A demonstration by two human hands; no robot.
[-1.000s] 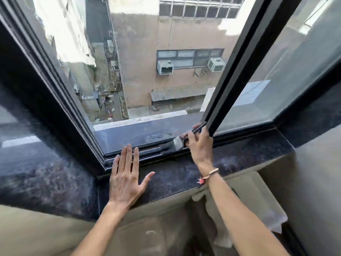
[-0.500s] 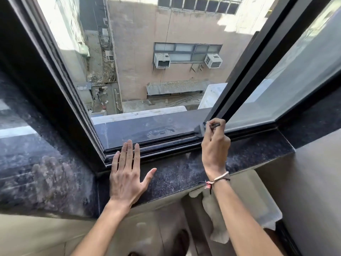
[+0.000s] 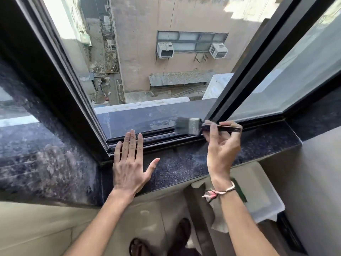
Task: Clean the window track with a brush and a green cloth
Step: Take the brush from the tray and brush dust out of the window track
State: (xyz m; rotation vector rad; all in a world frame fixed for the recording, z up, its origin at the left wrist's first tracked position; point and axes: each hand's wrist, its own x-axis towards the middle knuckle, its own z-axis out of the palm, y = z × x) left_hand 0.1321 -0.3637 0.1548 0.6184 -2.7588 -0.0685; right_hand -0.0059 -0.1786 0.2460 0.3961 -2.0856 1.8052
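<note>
My right hand (image 3: 220,145) grips the black handle of a flat paintbrush (image 3: 191,126), held level with its grey bristles pointing left just above the window track (image 3: 162,137). The dark track runs along the foot of the open window, between the left frame and the sliding sash. My left hand (image 3: 129,163) lies flat on the dusty black granite sill (image 3: 180,169), fingers spread, fingertips reaching the track's left end. A dark green strip (image 3: 240,191) shows beside my right wrist on a box below; I cannot tell if it is the cloth.
The sliding sash frame (image 3: 238,85) stands right behind the brush. A pale lidded box (image 3: 262,198) with a whitish rag sits under the sill at the right. Beyond the open window is a long drop to a courtyard. My feet show on the floor below.
My right hand has lifted the brush out of the track, turned it level and drawn back from the sash corner. The left hand has stayed flat on the sill.
</note>
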